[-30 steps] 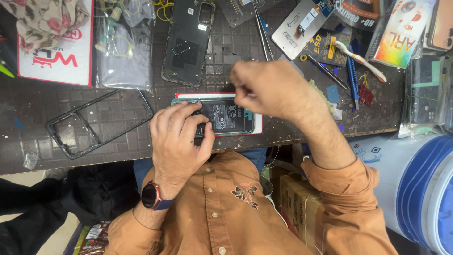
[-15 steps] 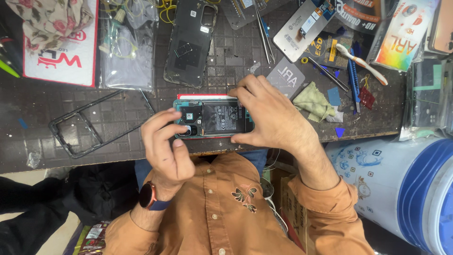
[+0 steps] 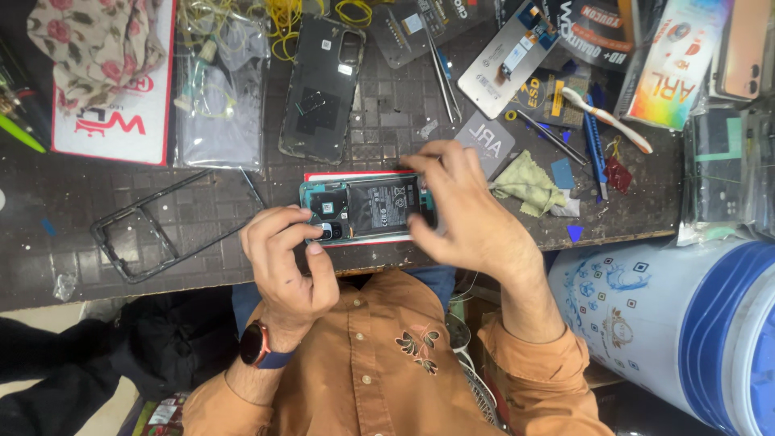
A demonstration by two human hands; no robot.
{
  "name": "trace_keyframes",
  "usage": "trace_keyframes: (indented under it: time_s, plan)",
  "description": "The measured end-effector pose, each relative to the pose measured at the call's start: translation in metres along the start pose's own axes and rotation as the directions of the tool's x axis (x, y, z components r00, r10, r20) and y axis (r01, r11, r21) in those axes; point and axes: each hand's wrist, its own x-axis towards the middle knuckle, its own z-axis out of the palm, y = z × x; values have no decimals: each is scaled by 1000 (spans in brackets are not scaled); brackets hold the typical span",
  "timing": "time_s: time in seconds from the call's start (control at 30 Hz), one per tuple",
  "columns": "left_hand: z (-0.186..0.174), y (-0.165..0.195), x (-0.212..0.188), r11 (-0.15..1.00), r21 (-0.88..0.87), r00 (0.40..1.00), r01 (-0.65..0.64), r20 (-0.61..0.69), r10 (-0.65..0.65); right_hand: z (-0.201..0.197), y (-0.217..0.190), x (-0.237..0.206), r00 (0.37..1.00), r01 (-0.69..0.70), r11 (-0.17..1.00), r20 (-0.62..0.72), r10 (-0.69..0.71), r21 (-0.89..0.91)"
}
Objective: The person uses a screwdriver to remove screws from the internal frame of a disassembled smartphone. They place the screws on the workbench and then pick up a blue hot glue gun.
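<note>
An opened phone (image 3: 367, 208) with its black battery and circuit boards showing lies on a red-edged pad at the bench's near edge. My left hand (image 3: 286, 258) pinches the phone's left end by the camera module, thumb and fingers closed on it. My right hand (image 3: 464, 214) covers the phone's right end, fingers curled over its edge. The phone's black back cover (image 3: 323, 85) lies apart, farther up the bench.
A clear phone case (image 3: 153, 230) lies to the left. Tweezers (image 3: 441, 77), a yellow-green cloth (image 3: 529, 184), a toothbrush (image 3: 605, 117), a blue knife and boxed parts crowd the right. A plastic bag (image 3: 214, 105) and floral cloth (image 3: 93, 44) sit upper left. A blue-white drum (image 3: 686, 323) stands below right.
My left hand has come off the top of the phone and now grips its left end. My right hand slid down onto the right end, so the battery shows.
</note>
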Motion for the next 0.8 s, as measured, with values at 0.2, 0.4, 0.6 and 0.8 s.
trace_keyframes:
  time_s: [0.2,0.4,0.6,0.8]
  plan:
    - [2,0,0,999,39,1000,-12,-4,12,11,48,16,925,-216,974,-334,183,-64]
    - [3,1,-4,998,59,1000,-22,-16,23,26,98,64,823,-308,948,-520,226,-75]
    - [3,-1,-11,990,131,999,-47,-17,50,16,70,64,788,-361,918,-580,205,-166]
    - [8,-7,-19,985,163,997,-59,-34,65,14,6,4,709,-312,950,-668,225,-11]
